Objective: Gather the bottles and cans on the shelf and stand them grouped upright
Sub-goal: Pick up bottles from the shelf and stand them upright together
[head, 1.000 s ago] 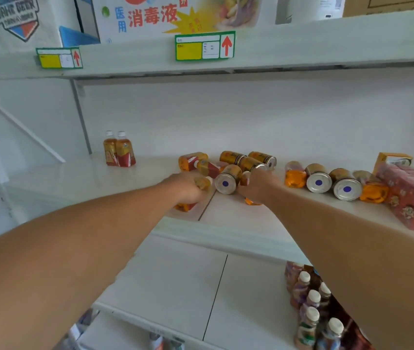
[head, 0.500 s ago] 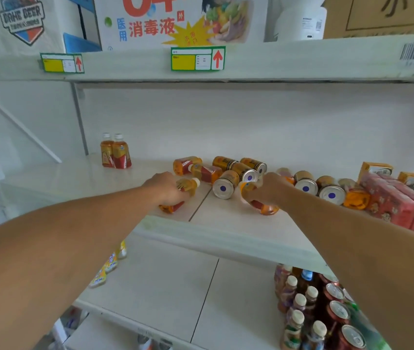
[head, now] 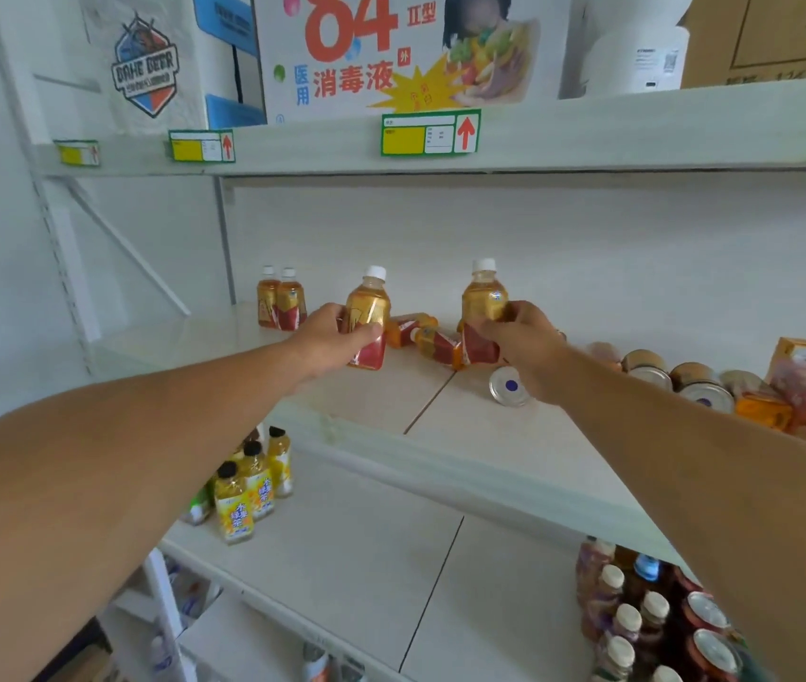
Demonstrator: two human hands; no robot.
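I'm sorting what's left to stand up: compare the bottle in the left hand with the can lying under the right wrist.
The bottle is held upright in the left hand, off the shelf; the can lies on its side, ungripped. The bottle is clear plastic with amber drink and a white cap; the can is metal, its silver end bearing a blue dot.

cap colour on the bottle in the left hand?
White, on the bottle in the left hand; head view.

1 upright bottle (head: 365, 317) per hand (head: 329, 337)

Open shelf surface (head: 184, 337) is left beside two upright bottles (head: 281, 298); the right side is blocked by toppled cans (head: 676, 381).
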